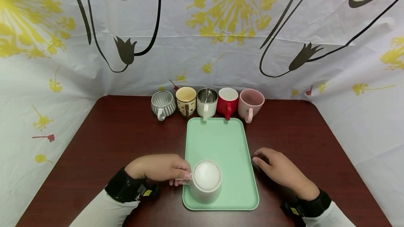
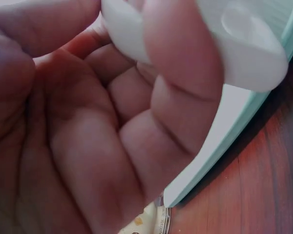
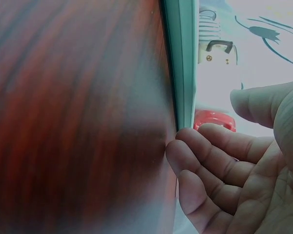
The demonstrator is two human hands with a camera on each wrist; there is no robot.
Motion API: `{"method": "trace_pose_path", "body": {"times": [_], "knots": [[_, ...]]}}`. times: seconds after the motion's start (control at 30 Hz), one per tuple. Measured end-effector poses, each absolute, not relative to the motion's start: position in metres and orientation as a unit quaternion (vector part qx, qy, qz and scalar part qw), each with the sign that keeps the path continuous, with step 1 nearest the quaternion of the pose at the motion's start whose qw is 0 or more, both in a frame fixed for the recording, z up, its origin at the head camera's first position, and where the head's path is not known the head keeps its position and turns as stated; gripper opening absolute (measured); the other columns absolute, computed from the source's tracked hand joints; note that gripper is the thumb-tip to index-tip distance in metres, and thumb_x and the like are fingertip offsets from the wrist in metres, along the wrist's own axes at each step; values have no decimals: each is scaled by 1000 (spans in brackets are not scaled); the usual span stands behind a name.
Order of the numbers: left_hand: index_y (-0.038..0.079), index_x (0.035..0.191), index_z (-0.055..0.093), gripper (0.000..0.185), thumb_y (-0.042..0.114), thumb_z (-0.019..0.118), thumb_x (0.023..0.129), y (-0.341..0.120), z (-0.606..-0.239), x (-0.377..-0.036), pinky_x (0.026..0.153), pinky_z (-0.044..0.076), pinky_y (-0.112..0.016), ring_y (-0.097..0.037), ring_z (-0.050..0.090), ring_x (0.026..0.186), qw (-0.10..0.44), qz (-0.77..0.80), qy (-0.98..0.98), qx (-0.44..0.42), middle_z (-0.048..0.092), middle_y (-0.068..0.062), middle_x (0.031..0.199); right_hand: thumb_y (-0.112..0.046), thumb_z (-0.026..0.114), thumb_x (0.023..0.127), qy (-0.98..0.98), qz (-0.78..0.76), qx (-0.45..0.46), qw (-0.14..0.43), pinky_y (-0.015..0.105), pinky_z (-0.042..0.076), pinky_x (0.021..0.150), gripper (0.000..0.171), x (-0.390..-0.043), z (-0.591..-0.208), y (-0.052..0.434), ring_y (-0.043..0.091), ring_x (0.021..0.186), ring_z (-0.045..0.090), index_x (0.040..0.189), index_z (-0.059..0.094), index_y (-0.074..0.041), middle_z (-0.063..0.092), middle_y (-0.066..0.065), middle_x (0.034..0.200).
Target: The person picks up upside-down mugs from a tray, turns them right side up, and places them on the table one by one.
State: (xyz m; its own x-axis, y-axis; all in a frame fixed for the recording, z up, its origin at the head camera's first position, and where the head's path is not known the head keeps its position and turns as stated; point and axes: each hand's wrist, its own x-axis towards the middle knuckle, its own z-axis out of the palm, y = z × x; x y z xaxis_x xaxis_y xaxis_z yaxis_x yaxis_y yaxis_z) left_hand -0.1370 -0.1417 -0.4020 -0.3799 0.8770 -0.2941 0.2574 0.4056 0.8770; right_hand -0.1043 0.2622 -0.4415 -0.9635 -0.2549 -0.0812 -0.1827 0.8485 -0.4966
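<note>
A white mug (image 1: pixel 206 185) with a ribbed side is over the near left part of the mint green tray (image 1: pixel 221 139), a smooth white round face turned up. My left hand (image 1: pixel 167 169) grips its handle from the left, thumb on top. In the left wrist view the curled fingers (image 2: pixel 185 58) wrap the white handle (image 2: pixel 256 66). Just right of the tray, my right hand (image 1: pixel 277 167) rests low by the table with loosely bent fingers and holds nothing. Its fingertips (image 3: pixel 178 153) are close to the tray's side wall in the right wrist view.
Behind the tray stands a row of mugs: a grey striped one (image 1: pixel 163 104), a cream spotted one (image 1: pixel 186 101), a white steel-lined one (image 1: pixel 207 102), a red one (image 1: pixel 227 102) and a pink one (image 1: pixel 250 104). A patterned cloth (image 1: pixel 202 55) backs the dark wooden table (image 1: pixel 132 132).
</note>
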Motion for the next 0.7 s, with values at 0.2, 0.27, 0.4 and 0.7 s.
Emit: {"method": "trace_pose_path", "body": {"times": [0.2,0.27,0.4,0.7], "knots": [[10,85,63,29,24,54,108,-142,-402,-137,62,57,-25,-8,61,63,396,374,740,394,58,10,73,-29,64,104,960,-248,-119,61,30,52,79,14,-104,-442,262,6,92,63,112,70,-20,70,-9,103],[10,84,62,30,25,53,109,-141,-402,-138,63,54,-21,-6,60,64,392,368,742,400,57,11,73,-29,64,104,960,-248,-119,60,29,52,78,14,-103,-442,262,6,92,62,112,70,-20,70,-9,103],[12,83,59,32,27,50,109,-141,-405,-139,69,49,-17,-3,55,67,381,357,746,413,53,12,73,-30,64,104,959,-250,-118,65,29,52,78,14,-103,-441,262,5,91,62,113,70,-20,70,-9,104],[11,85,57,36,34,47,111,-138,-409,-137,70,43,-17,2,49,71,365,364,763,390,48,12,73,-29,64,104,960,-247,-117,64,30,53,79,14,-103,-440,261,7,93,63,113,70,-20,71,-9,104]]}}
